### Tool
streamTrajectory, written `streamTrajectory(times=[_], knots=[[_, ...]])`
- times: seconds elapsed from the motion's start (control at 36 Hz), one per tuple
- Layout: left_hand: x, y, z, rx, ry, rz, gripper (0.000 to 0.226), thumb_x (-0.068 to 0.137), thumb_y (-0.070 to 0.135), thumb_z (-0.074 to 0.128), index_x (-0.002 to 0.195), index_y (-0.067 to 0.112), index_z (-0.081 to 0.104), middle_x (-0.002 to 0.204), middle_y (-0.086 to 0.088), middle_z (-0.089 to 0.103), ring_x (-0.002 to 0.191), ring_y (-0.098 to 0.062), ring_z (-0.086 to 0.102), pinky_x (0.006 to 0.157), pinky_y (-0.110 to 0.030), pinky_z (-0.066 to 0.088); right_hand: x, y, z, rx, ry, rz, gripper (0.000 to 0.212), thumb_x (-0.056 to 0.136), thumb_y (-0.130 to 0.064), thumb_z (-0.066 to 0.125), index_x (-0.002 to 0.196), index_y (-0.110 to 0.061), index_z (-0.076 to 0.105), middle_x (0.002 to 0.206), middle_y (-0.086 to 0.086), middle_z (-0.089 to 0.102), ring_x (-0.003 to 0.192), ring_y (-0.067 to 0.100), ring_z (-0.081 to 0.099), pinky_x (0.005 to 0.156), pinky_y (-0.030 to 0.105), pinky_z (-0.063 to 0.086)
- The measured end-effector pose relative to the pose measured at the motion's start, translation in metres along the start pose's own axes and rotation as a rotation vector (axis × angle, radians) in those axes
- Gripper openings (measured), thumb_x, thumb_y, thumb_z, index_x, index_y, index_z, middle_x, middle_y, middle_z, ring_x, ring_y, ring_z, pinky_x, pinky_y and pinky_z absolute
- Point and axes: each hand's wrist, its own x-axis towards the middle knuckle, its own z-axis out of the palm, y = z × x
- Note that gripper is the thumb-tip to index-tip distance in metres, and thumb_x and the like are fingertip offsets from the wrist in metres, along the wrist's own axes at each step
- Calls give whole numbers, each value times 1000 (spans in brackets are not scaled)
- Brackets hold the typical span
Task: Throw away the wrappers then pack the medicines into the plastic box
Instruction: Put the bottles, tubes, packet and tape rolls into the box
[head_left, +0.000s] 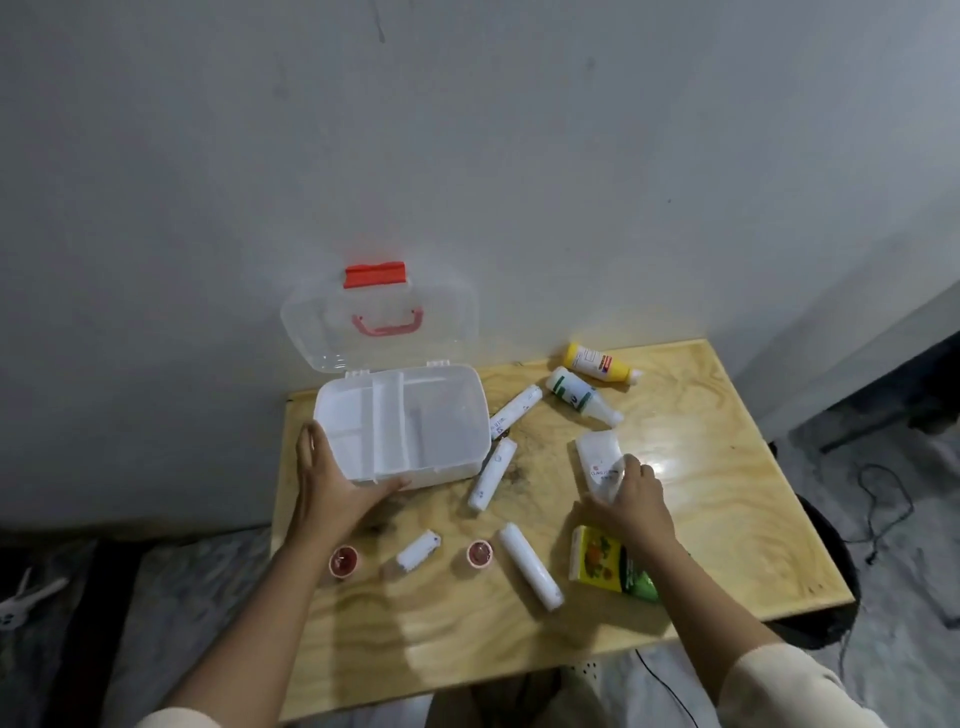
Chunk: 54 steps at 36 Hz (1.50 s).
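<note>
A clear plastic box (457, 410) with dividers stands open at the table's back left, its lid (379, 317) with a red latch leaning on the wall. My left hand (332, 478) grips the box's front left corner. My right hand (636, 493) is closed on a clear wrapped pack (597, 457) lying right of the box. Several white rolls (493, 473) (530, 566) (517, 410) (418, 551) lie between the hands. A yellow bottle (597, 364) and a white bottle (579, 396) lie at the back. Two small red-capped jars (344, 561) (479, 554) sit near the front.
A yellow and green carton (602, 564) lies under my right forearm. The wooden table (727, 499) stands against a grey wall. Cables (883, 514) trail over the floor to the right. A white object (26, 597) lies on the floor at the left.
</note>
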Motion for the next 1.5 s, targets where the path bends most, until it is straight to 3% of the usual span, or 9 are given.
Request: streamTrajectory(times=[0.14,0.36,0.61,0.81,0.94,1.14,1.22,1.39,1.5], knots=[[1,-4,2,-13,37,16,130,52,44,90,149,8,11,155,-11,13,143,-28,16,115,-48,26,-24,17,-9,-56,29,-209,72,82,-41,63,138,-10,29,140,13,37,124,29,41,93,41,45],[-1,-3,5,-98,69,29,129,49,40,92,149,13,14,152,-8,18,140,-24,21,112,-46,30,-62,46,1,-340,-86,-541,77,72,-74,45,132,-26,38,130,-4,46,116,18,45,94,34,38],[0,-6,2,-183,65,53,124,48,37,93,147,16,20,147,-7,27,136,-24,28,110,-43,33,-53,33,-4,-329,-45,-560,73,74,-55,59,133,-16,40,124,5,54,108,29,53,81,37,45],[8,-4,-5,-259,-2,54,116,48,34,94,141,21,27,141,-4,36,129,-23,38,103,-41,39,-37,-91,-38,-101,72,-784,83,69,-53,61,137,-14,35,125,9,49,106,25,50,81,37,49],[15,-5,-6,-283,-19,70,117,44,32,96,140,21,29,135,3,40,123,-16,40,101,-37,39,-15,-176,-29,-336,-18,-940,79,70,-40,68,137,-14,34,129,7,49,114,26,47,93,36,37],[18,-12,-4,-323,-16,90,115,38,30,96,134,26,33,130,6,44,118,-11,46,92,-29,42,10,-208,15,-657,-67,-1051,51,66,-30,67,113,-13,55,106,5,62,100,23,55,85,34,40],[18,-11,-6,-347,-26,140,108,38,26,96,129,28,37,123,12,50,113,4,50,85,-14,43,13,-213,29,-668,-108,-1083,47,66,-23,66,111,-11,56,106,7,62,102,25,55,90,35,42],[20,-9,-6,-347,-6,163,106,40,28,94,129,29,38,123,13,52,113,3,51,87,-17,45,22,-224,34,-709,-142,-1083,57,66,-27,73,116,-9,51,115,8,61,107,25,54,97,37,42],[22,-11,-5,-319,-2,143,106,40,31,94,130,29,38,120,14,51,112,4,51,82,-14,45,23,-221,18,-782,-58,-1055,74,65,-43,70,128,-15,43,124,4,55,119,25,45,109,44,26]])
